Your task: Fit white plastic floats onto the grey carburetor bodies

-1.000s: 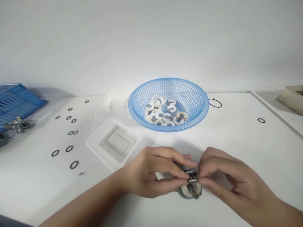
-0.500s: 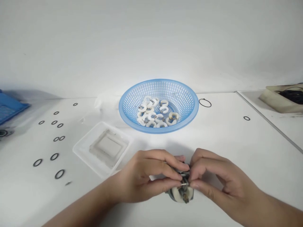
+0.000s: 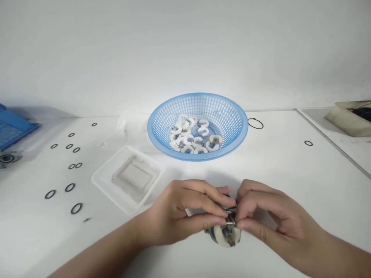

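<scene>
Near the front of the white table, my left hand (image 3: 185,214) is closed on a small round assembly (image 3: 222,236) with a dark metal body and a cream-white C-shaped piece in it. A brownish metal bit sticks out at its lower side. My right hand (image 3: 269,216) pinches the assembly's right edge with thumb and fingertips, close to a thin shiny pin (image 3: 230,223) lying across it. Fingers cover much of the assembly's upper part. Beyond the hands, a blue plastic basket (image 3: 198,156) holds several white C-shaped pieces (image 3: 188,139).
A translucent white tray (image 3: 101,179) stands left of the basket. Several black rubber rings (image 3: 76,209) lie at the left, another ring (image 3: 308,143) at the right. A blue crate (image 3: 14,127) and a dark metal part (image 3: 7,158) sit far left; a beige container (image 3: 344,119) is far right.
The whole view has shifted slightly, so things appear a little further right and higher. Both hands keep nearly the same grip on the round assembly.
</scene>
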Demonstrator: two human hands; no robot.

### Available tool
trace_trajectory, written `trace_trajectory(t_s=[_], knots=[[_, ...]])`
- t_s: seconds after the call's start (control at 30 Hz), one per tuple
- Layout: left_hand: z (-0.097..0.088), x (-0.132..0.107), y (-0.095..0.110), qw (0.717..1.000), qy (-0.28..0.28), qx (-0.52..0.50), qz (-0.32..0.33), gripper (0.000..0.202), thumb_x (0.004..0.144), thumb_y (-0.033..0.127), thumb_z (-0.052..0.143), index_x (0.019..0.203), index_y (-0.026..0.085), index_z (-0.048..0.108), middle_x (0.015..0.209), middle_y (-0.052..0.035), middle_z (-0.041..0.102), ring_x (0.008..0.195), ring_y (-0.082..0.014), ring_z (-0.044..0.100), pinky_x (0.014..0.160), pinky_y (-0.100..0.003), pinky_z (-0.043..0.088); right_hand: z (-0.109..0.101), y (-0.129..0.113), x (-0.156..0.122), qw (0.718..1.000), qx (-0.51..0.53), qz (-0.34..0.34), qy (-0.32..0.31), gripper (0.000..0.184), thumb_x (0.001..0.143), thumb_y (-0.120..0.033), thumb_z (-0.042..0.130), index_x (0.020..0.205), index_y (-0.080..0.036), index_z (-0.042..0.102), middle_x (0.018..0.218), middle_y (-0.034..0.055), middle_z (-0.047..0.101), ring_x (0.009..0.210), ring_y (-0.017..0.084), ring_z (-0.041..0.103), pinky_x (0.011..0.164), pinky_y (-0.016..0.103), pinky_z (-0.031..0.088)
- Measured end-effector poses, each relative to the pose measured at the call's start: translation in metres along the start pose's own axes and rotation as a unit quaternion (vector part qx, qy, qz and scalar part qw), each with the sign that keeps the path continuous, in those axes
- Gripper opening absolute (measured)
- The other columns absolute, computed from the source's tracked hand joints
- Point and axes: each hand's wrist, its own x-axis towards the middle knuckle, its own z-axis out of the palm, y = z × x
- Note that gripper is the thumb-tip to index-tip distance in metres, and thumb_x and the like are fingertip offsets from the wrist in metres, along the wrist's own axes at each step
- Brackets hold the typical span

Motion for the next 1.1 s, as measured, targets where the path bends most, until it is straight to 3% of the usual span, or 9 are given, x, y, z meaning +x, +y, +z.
trace_trajectory(t_s=[0.13, 0.43, 0.6, 0.87, 1.1], knots=[[0.002, -0.001, -0.001, 1.000, 0.007, -0.010, -0.013, 0.024, 0.095, 0.006, 0.088, 0.117, 0.015, 0.089, 0.126, -0.0149, 0.088, 0.117, -0.0255, 0.088, 0.123, -0.045, 0.065, -0.005, 0.003, 0.001, 1.000, -0.019, -0.012, -0.014, 0.017, 0.118, -0.036, 0.072, 0.104, -0.031, 0.078, 0.098, 0.0011, 0.066, 0.084, 0.018, 0.068, 0.076, 0.032, 0.055], [0.003, -0.005, 0.002, 0.997, 0.017, -0.057, -0.056, 0.027, 0.093, 0.002, 0.088, 0.118, 0.011, 0.090, 0.127, -0.0167, 0.088, 0.118, -0.0251, 0.087, 0.128, -0.043, 0.062, 0.003, 0.003, -0.002, 0.999, -0.027, -0.034, 0.023, 0.017, 0.118, -0.033, 0.073, 0.101, -0.030, 0.076, 0.095, -0.0001, 0.066, 0.080, 0.016, 0.068, 0.070, 0.028, 0.054], [0.004, -0.004, 0.003, 0.996, 0.020, -0.060, -0.070, 0.027, 0.094, 0.002, 0.087, 0.117, 0.014, 0.091, 0.129, -0.0151, 0.088, 0.125, -0.0263, 0.085, 0.127, -0.040, 0.062, -0.005, 0.006, 0.003, 0.999, 0.014, -0.049, -0.015, 0.009, 0.116, -0.029, 0.077, 0.111, -0.034, 0.082, 0.099, -0.0008, 0.067, 0.085, 0.013, 0.071, 0.075, 0.024, 0.059], [0.004, -0.005, 0.001, 0.996, 0.024, -0.051, -0.073, 0.027, 0.094, 0.003, 0.088, 0.118, 0.014, 0.091, 0.128, -0.0147, 0.088, 0.128, -0.0271, 0.084, 0.127, -0.039, 0.062, -0.005, 0.012, 0.010, 0.993, 0.119, -0.007, -0.017, 0.006, 0.112, -0.030, 0.084, 0.107, -0.032, 0.087, 0.096, 0.0005, 0.066, 0.084, 0.014, 0.072, 0.077, 0.023, 0.063], [0.005, -0.003, 0.001, 0.993, 0.030, -0.069, -0.092, 0.024, 0.095, 0.004, 0.086, 0.116, 0.016, 0.091, 0.126, -0.0131, 0.089, 0.124, -0.0242, 0.085, 0.131, -0.043, 0.059, -0.001, 0.016, 0.007, 0.993, 0.117, 0.027, -0.016, 0.011, 0.112, -0.038, 0.084, 0.103, -0.030, 0.085, 0.100, 0.0032, 0.067, 0.089, 0.019, 0.070, 0.077, 0.029, 0.060]])
